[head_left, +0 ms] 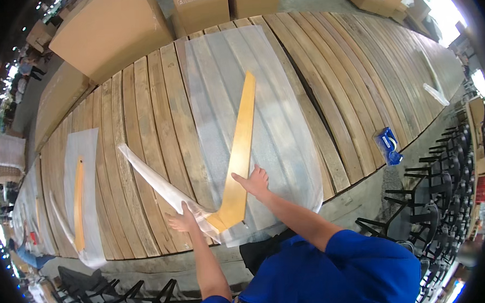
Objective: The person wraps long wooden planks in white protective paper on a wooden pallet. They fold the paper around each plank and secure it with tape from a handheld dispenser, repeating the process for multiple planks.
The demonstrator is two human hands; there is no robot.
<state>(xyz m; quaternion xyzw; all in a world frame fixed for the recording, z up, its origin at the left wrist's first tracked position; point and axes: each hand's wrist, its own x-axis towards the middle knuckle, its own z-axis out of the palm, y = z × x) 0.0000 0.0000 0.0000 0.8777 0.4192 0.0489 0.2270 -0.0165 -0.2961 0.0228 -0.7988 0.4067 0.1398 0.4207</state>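
Note:
In front of me lies a V-shaped wooden furniture part [240,146], its bare yellow leg on a translucent white foam sheet [285,133]. The other leg is covered in white foam wrap [159,180] that reaches down toward the bend. My left hand [184,219] rests at the wrapped leg near the bend, thumb raised from spread fingers. Beside the bare leg is my right hand [253,182], its thumb touching the wood and its fingers apart from the thumb over the sheet. Neither hand is closed round the part.
A blue tape dispenser [387,145] stands by the slatted wooden table's [338,91] near edge at right. Another wooden part [79,204] lies on foam at left; a wrapped one [436,93] lies far right. Large cartons [110,35] border the far side. Black chair frames [421,208] crowd the right floor.

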